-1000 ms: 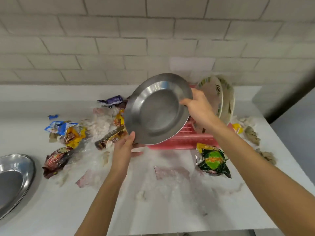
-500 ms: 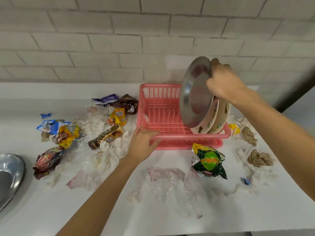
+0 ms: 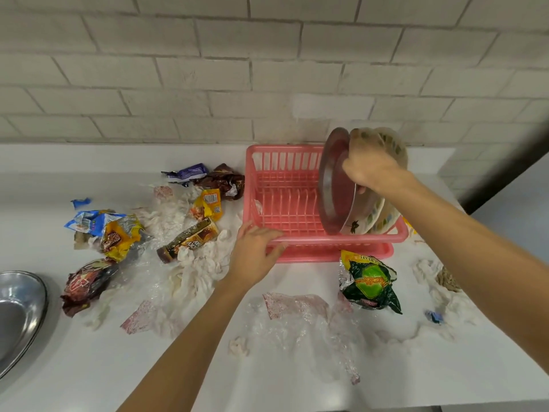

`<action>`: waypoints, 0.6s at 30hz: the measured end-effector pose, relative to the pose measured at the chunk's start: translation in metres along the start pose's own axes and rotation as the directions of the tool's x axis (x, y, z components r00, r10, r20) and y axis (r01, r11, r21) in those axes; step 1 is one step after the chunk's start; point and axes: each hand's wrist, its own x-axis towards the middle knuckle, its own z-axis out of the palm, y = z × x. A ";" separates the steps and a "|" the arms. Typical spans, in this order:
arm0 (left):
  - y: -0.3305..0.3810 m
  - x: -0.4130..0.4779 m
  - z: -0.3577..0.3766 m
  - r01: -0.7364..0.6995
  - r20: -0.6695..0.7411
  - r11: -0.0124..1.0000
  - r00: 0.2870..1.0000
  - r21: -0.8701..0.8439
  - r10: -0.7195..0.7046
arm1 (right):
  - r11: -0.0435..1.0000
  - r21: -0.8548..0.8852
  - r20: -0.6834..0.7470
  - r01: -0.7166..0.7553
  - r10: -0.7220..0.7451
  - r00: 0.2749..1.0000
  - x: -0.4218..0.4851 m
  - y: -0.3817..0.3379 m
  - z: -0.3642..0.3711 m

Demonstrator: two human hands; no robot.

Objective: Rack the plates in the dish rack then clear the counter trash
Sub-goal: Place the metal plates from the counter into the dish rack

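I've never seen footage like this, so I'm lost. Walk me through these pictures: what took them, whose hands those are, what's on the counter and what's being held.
No machine here: a person wears one wide-angle camera on the head, looking forward and down, so every picture is that person's own view and the two arms are theirs. The right hand grips a steel plate by its upper rim, holding it on edge in the pink dish rack, next to patterned plates already racked. The left hand rests with fairly straight fingers on the rack's front rim, holding nothing. Around the rack the white counter is littered with snack wrappers, a green snack bag, crumpled tissues and clear plastic film. A second steel plate lies at the far left edge.
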 end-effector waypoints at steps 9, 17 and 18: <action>0.001 0.000 -0.005 0.002 -0.018 1.000 1.000 -0.013 -0.002 | 0.999 0.039 0.056 -0.030 0.028 0.998 0.001 0.002 0.015; 0.000 -0.001 -0.004 -0.006 -0.018 1.000 1.000 -0.009 0.006 | 1.000 -0.025 -0.005 0.011 -0.011 1.000 0.002 0.003 0.020; 0.000 -0.001 -0.004 -0.006 -0.018 1.000 1.000 -0.009 0.006 | 0.999 -0.034 -0.016 0.020 -0.021 1.000 0.003 0.004 0.021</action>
